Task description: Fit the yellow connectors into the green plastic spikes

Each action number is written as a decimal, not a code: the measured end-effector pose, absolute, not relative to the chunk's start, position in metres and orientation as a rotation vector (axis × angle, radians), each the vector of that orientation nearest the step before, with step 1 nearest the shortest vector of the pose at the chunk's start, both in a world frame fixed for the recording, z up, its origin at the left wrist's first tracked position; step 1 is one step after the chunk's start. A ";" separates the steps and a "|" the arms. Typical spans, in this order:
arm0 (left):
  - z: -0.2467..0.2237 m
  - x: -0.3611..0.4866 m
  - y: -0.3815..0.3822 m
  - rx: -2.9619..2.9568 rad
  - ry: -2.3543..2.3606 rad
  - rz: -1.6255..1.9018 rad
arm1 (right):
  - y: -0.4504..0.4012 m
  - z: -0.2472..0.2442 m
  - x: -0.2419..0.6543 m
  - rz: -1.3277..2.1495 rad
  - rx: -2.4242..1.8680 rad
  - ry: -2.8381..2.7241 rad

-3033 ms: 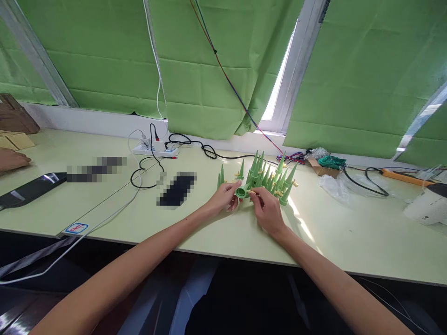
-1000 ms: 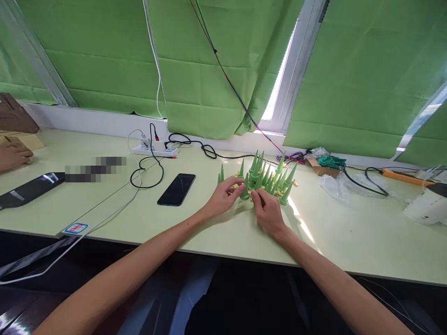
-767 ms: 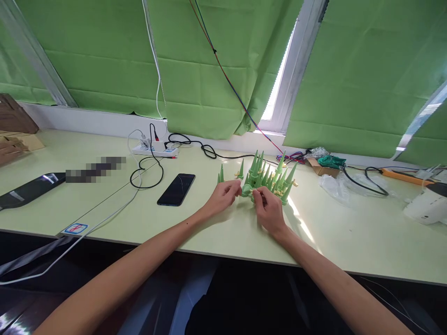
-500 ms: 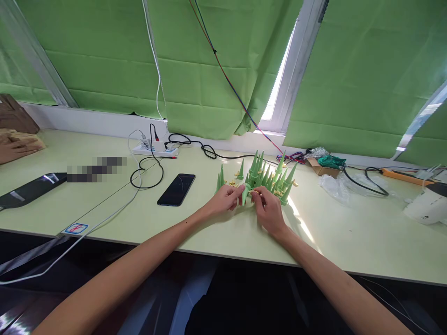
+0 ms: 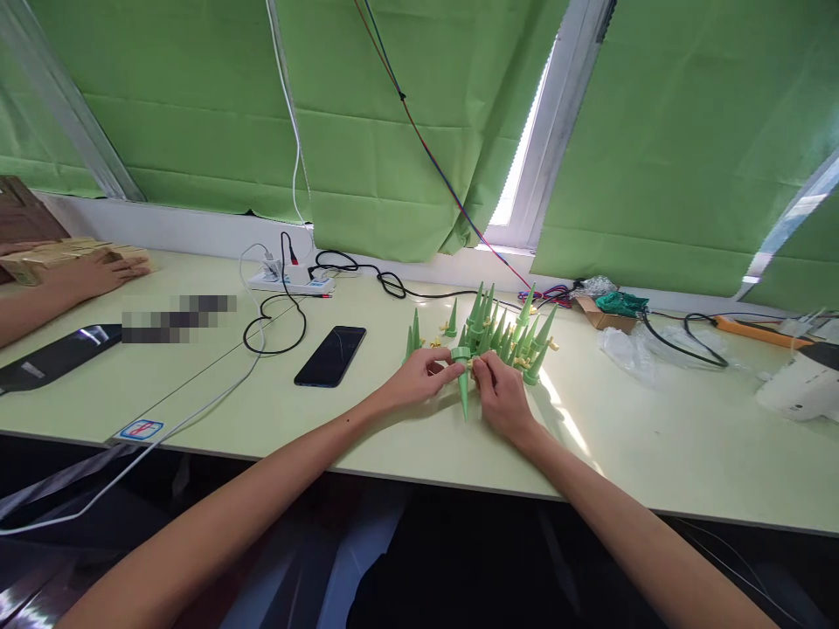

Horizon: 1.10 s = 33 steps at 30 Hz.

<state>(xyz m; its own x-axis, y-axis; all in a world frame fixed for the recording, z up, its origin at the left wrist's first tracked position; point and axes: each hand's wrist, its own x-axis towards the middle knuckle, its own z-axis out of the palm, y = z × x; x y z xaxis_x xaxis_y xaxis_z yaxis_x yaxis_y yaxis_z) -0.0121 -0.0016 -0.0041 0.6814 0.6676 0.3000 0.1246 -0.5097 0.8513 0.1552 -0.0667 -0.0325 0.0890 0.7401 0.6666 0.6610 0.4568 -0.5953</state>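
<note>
A green, wide-headed spike points down between the fingers.

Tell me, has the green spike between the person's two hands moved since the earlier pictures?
Yes, the green spike has turned over: a second ago its tip pointed up; now it points down, toward the near edge of the table.

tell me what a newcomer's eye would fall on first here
Probably the cluster of light-green, plastic-looking tapered spikes, most pointing up, on the pale yellow-green tabletop, just right of centre. In front of it, one matching light-green spike points down between the left hand and the right hand. Behind, broad green fabric-like sheets cover most of the upper picture.
</note>
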 end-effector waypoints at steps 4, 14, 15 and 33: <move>-0.006 -0.011 0.000 2.063 0.568 0.859 | -0.067 -0.031 0.155 0.088 -1.237 -1.628; -0.008 -0.009 0.002 2.102 0.482 0.971 | -0.067 -0.032 0.154 0.090 -1.270 -1.629; -0.008 -0.009 0.002 2.108 0.485 0.974 | -0.067 -0.032 0.154 0.090 -1.269 -1.629; -0.006 -0.007 0.003 1.816 0.649 0.833 | -0.070 -0.026 0.151 0.079 -1.231 -1.601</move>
<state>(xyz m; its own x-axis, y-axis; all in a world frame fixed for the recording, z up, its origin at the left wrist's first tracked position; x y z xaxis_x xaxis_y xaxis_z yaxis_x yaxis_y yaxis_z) -0.0072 0.0028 -0.0058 0.6197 0.7442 0.2493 0.0603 -0.3619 0.9303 0.1509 -0.0702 -0.0265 0.0975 0.7277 0.6790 0.6572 0.4652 -0.5930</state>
